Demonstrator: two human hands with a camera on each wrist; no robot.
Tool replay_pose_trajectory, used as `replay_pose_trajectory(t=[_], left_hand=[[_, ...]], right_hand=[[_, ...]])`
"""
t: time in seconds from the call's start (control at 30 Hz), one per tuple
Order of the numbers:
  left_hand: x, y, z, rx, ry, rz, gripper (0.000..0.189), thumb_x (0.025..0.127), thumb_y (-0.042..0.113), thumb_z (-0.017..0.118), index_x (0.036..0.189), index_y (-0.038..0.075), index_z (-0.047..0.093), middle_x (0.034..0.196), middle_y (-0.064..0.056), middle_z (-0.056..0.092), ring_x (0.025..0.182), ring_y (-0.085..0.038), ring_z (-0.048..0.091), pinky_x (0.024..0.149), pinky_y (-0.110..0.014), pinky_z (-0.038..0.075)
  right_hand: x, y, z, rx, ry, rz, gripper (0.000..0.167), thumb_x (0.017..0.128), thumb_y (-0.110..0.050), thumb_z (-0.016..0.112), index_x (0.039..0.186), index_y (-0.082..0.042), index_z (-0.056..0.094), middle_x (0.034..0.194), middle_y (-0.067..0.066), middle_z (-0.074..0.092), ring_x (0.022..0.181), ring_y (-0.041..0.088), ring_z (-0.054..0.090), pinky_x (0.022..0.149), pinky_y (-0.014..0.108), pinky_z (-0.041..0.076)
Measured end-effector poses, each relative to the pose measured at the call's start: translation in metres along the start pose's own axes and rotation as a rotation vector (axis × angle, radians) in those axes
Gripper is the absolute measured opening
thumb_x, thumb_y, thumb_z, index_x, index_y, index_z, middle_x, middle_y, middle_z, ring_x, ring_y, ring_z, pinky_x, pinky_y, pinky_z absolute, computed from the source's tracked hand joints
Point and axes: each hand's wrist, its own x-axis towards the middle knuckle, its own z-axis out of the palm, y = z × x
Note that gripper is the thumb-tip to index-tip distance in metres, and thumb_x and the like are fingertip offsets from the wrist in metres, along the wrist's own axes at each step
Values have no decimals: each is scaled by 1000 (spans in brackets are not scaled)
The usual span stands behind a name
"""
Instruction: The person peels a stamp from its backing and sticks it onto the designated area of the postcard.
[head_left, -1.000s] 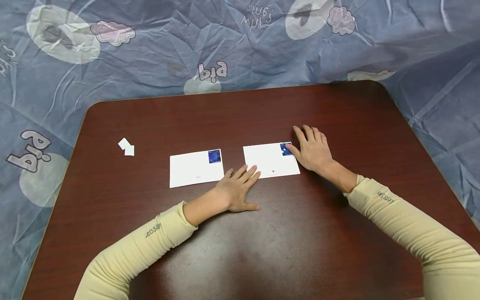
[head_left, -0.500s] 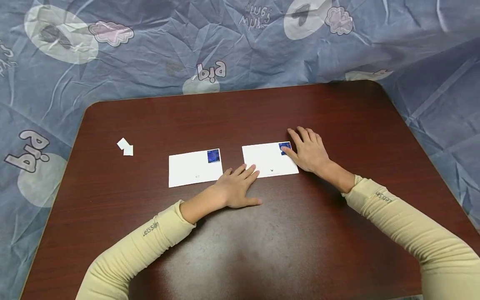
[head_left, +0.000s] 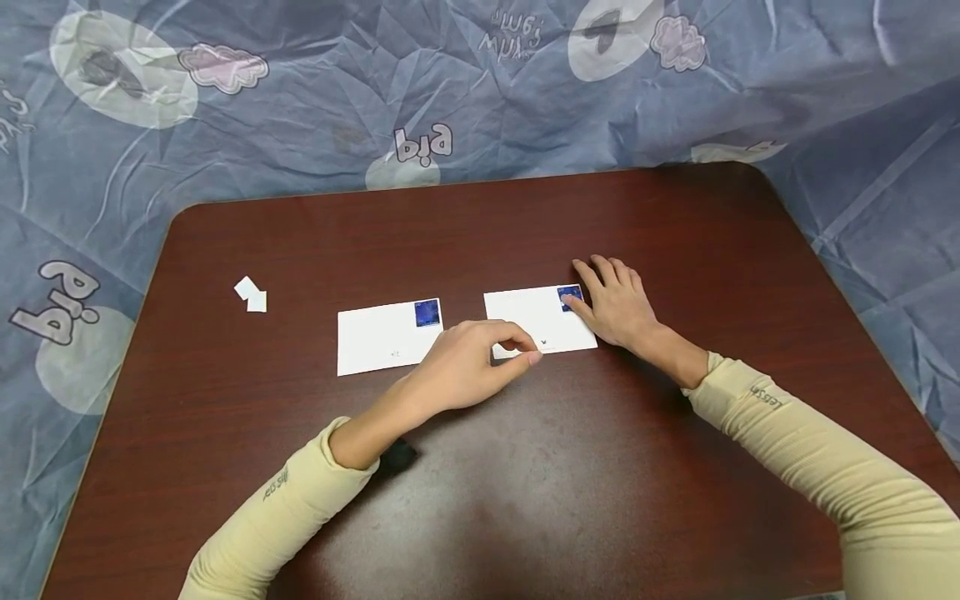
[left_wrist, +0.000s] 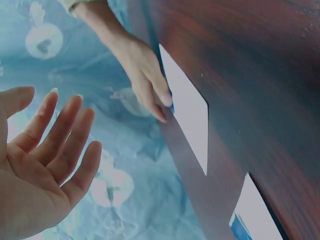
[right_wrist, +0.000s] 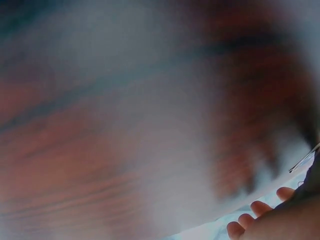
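Note:
Two white envelopes lie side by side on the table, the right envelope [head_left: 521, 312] and the left envelope [head_left: 375, 337]. Each bears a dark blue stamp in its upper right corner: a right stamp [head_left: 562, 292] and a left stamp [head_left: 427, 313]. My right hand [head_left: 621, 308] rests at the right envelope's far right corner, its thumb on the stamp and its fingers spread on the wood. Raised above the gap between the envelopes, my left hand [head_left: 468, 358] holds nothing. The left wrist view shows its fingers [left_wrist: 72, 145] loosely bent and apart.
Two small white paper squares [head_left: 257, 301] overlap on the left part of the dark wooden table [head_left: 540, 500]. A blue printed cloth [head_left: 300, 108] hangs behind the table and down its sides. The right wrist view is mostly blurred tabletop [right_wrist: 75, 175].
My left hand has come up off the right envelope's lower left corner, its spread fingers now bent. My right hand has shifted slightly left, the thumb staying on the stamp.

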Motion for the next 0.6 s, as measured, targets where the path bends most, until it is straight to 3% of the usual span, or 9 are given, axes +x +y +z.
replay_pose_trajectory(t=[0.2,0.4,0.5,0.6], left_hand=[[1,-23,-11,-29,72,-62,14,93,24,63,101,17,71,94,9,67,89,-7,61,75,-28,47],[3,-58,-23,-53,141,-161,15,94,22,62,104,16,71,96,7,66,77,-11,56,65,-32,45],[2,-76,-28,-56,169,-194,17,94,23,62,106,15,70,101,5,66,86,-15,59,73,-36,49],[2,-95,-34,-24,201,-216,21,94,24,61,111,13,68,111,1,66,105,-18,59,85,-41,48]], right_hand=[[2,2,4,-6,-4,-6,65,99,-47,43,148,-6,27,146,24,24,133,43,19,107,56,14],[5,6,15,-30,-4,-14,64,100,-47,41,147,-6,28,145,24,25,133,43,20,107,57,15],[7,9,22,-35,9,-31,63,100,-46,40,148,-7,28,145,24,25,133,44,20,107,57,14],[11,12,27,-33,51,-53,63,100,-45,41,148,-7,27,146,23,25,132,44,21,107,57,15]])
